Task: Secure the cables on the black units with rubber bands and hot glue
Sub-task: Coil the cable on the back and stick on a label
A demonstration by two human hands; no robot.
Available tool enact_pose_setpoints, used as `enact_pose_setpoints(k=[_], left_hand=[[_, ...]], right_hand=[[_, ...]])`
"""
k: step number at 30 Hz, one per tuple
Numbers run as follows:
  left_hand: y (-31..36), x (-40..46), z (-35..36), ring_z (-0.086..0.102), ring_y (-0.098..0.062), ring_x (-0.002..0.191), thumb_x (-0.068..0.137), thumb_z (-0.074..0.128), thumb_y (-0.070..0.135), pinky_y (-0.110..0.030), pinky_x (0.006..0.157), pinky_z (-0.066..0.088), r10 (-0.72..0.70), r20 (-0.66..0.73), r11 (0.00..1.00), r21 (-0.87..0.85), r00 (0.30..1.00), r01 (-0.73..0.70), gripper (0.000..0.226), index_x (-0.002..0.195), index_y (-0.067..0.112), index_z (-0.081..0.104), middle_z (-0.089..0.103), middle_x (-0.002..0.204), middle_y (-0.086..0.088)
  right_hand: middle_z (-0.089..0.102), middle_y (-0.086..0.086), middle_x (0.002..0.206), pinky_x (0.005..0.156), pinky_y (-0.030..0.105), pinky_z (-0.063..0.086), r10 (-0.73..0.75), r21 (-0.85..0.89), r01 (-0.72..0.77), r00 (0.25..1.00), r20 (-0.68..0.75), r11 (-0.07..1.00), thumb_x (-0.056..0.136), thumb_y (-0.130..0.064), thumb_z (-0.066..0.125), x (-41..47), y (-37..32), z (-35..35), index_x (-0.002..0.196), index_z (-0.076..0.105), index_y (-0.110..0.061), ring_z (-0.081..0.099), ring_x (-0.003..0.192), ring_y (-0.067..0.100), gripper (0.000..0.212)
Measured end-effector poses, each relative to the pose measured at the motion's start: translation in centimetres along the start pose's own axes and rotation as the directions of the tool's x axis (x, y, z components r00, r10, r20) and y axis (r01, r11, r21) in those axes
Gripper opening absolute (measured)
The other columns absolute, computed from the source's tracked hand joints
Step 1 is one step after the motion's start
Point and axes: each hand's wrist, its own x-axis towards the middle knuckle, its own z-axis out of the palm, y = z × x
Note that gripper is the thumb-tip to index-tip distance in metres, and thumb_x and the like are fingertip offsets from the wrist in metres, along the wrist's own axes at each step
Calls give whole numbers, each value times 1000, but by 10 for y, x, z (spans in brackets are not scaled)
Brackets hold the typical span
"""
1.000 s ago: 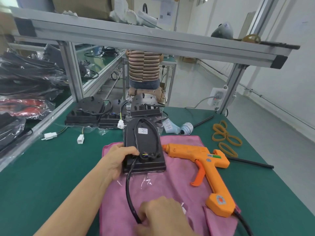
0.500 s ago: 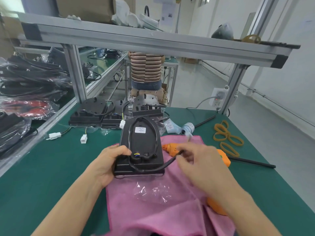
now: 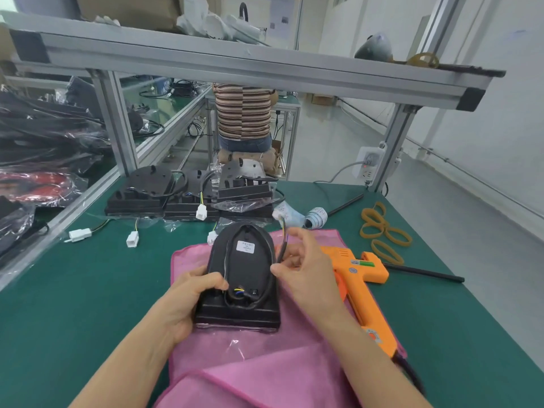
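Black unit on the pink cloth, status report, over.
Left hand grips unit. Right hand pinches cable along its right edge. No band or glue on yet. Glue gun idle beside it.

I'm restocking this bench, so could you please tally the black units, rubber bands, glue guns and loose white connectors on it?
Black units: 4, one held, three at the back
Rubber bands: about 5
Glue guns: 1
White connectors: 4
Total: about 14

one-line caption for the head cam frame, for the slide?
Left hand steadies black unit on pink cloth; right hand routes its cable; glue gun alongside.
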Motion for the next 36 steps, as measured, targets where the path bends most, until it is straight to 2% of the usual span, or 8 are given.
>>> enact_pose_setpoints(k=[3,6,10,17,19,27,32,36], left_hand=[[5,3,-7,61,-22,48,54,62,1,-23,45,51,-11,-9,999,37,1000,11,22,75,6,66,67,67,-16],[9,7,-13,61,-22,46,54,62,2,-22,45,51,3,-4,999,37,1000,-3,15,66,9,68,66,65,-15],[9,6,-12,60,-20,44,51,62,5,-20,42,48,7,-9,999,38,1000,-7,10,57,11,69,65,61,-13],[6,10,-21,61,-20,46,74,57,-4,-20,43,49,20,19,1000,23,1000,-20,27,55,12,70,66,61,-12],[7,5,-19,63,-21,52,61,63,2,-22,48,52,38,65,999,25,997,-40,15,67,11,72,68,69,-14],[8,3,-23,64,-30,74,54,61,5,-34,68,53,86,113,996,15,990,-89,60,114,-1,64,68,100,-27],[7,-2,-25,62,-34,85,57,60,5,-39,77,51,93,143,995,-39,985,-89,57,114,-1,66,67,108,-29],[3,-7,-23,69,-26,70,63,63,3,-31,59,58,89,210,995,-51,974,-80,40,103,0,69,73,94,-21]], right_hand=[[66,-1,79,59,13,44,94,61,-91,995,-38,994,73,-2,78,0,9,10,94,50,-28,57,59,1,44],[63,0,64,60,30,47,144,-36,-146,988,-59,989,77,-21,79,1,11,16,74,54,-22,56,56,16,26],[60,0,52,67,41,50,119,-194,-122,993,-25,973,90,-34,64,-7,8,22,55,52,-17,55,53,20,41],[58,-7,64,62,23,47,275,68,-293,941,195,954,83,-24,74,-17,-3,15,73,61,-17,51,59,5,18],[54,-1,67,60,22,41,298,176,-331,936,188,927,84,-16,73,-19,-5,15,71,57,-16,47,62,10,21],[53,-2,69,51,10,35,313,151,-332,940,139,931,88,-16,67,-23,-9,23,68,48,-19,42,52,-1,28],[68,7,111,83,33,55,395,322,-446,894,213,835,78,-13,78,-20,-8,18,100,52,-20,67,98,20,34],[72,14,108,91,37,55,430,465,-545,838,336,698,78,-12,76,-16,-8,16,118,61,-8,69,97,25,43]])
